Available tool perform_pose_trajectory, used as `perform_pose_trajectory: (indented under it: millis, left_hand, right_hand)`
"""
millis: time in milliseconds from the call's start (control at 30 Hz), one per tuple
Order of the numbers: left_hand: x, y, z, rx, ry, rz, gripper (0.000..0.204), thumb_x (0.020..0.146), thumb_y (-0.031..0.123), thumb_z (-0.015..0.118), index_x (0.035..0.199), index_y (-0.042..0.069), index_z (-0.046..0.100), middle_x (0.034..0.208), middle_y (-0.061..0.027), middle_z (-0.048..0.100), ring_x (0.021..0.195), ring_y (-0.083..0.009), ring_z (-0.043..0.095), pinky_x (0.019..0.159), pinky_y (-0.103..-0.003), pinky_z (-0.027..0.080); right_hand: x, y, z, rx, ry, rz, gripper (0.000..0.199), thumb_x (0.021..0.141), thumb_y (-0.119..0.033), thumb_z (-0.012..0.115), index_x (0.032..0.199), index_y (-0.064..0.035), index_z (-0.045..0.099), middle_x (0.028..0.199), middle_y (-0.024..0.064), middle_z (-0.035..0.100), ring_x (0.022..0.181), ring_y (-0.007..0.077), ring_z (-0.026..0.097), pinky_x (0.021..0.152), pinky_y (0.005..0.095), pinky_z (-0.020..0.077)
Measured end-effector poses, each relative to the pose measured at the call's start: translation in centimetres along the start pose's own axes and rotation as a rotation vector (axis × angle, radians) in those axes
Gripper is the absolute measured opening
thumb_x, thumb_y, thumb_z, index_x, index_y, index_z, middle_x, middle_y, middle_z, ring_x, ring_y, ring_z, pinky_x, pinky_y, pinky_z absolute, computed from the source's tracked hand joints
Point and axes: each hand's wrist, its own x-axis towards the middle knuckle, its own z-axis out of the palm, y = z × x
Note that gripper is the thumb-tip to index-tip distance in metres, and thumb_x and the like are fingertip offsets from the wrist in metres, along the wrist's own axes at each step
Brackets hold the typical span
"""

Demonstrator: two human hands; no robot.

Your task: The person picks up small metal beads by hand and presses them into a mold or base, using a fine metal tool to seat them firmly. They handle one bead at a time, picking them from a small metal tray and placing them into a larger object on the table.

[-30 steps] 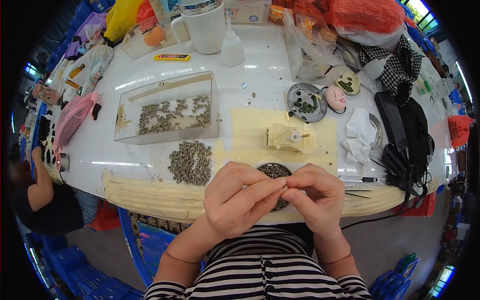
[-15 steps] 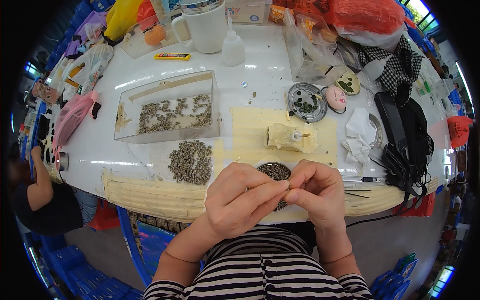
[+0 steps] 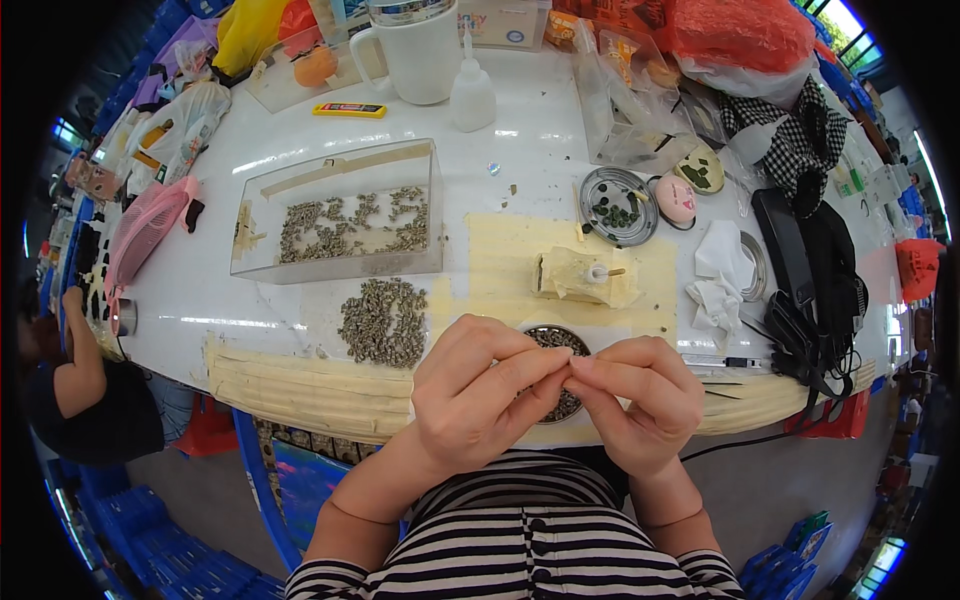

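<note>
Cluttered white table [image 3: 520,150] edged with tape, blue crates [image 3: 150,540] on floor.

White table [image 3: 520,150]. Clear plastic box [image 3: 335,215] far left w/ grey-olive bits; same-colour loose pile [image 3: 383,322] nearer. Pale yellow mat [image 3: 500,270] centre. White mug [image 3: 415,50] far. Yellow cutter [image 3: 349,109] far left. Pink fan [image 3: 145,235] left. Black-white check cloth [image 3: 790,140] far right. Black-white striped shirt [image 3: 520,550] near.
</note>
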Motion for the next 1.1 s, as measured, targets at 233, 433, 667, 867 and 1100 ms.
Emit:
perform_pose_trajectory:
  millis: [233,433,667,867,1100]
  left_hand:
    - [0.09,0.05,-0.13,-0.03,0.01,-0.007,0.029,0.066,-0.002,0.084,0.093,0.004,0.074,0.082,-0.0045,0.064,0.07,-0.0198,0.06,0.06,-0.03,0.047]
    - [0.22,-0.01,-0.02,-0.028,0.034,0.0,0.029,0.064,-0.001,0.084,0.092,0.003,0.075,0.079,-0.0044,0.064,0.066,-0.0195,0.06,0.055,-0.029,0.047]
    - [-0.08,-0.01,-0.13,-0.028,0.006,-0.007,0.03,0.067,-0.003,0.083,0.094,0.004,0.074,0.084,-0.0045,0.065,0.072,-0.0195,0.06,0.062,-0.029,0.047]
    - [0.03,0.06,-0.34,-0.042,-0.01,0.01,0.03,0.067,-0.001,0.083,0.096,0.004,0.075,0.085,-0.0041,0.065,0.072,-0.0189,0.06,0.062,-0.029,0.046]
    - [0.05,0.09,-0.42,-0.065,-0.021,0.02,0.029,0.068,-0.001,0.082,0.096,0.005,0.075,0.086,-0.0038,0.066,0.072,-0.0185,0.059,0.062,-0.029,0.046]
  right_hand:
    - [0.12,0.21,-0.05,0.119,-0.02,0.153,0.028,0.073,0.0,0.085,0.099,0.0008,0.074,0.084,0.0102,0.069,0.069,0.0166,0.066,0.059,0.025,0.052]
    - [-0.08,-0.09,0.37,0.011,0.048,0.071,0.027,0.073,-0.001,0.085,0.097,0.001,0.074,0.085,0.0112,0.07,0.07,0.0176,0.067,0.06,0.0255,0.0529]
    - [-0.27,0.1,0.37,0.083,0.043,0.092,0.025,0.073,0.0,0.084,0.096,0.0011,0.074,0.085,0.0118,0.071,0.071,0.018,0.068,0.061,0.0256,0.0535]
    - [-0.58,0.44,0.47,0.239,0.008,0.21,0.023,0.076,0.0,0.082,0.097,0.0023,0.072,0.087,0.0113,0.07,0.073,0.0158,0.067,0.065,0.0249,0.0537]
    - [-0.53,-0.08,0.37,0.648,-0.058,0.539,0.015,0.082,0.001,0.078,0.094,0.0035,0.07,0.092,0.0094,0.067,0.079,0.0123,0.066,0.07,0.0241,0.0539]
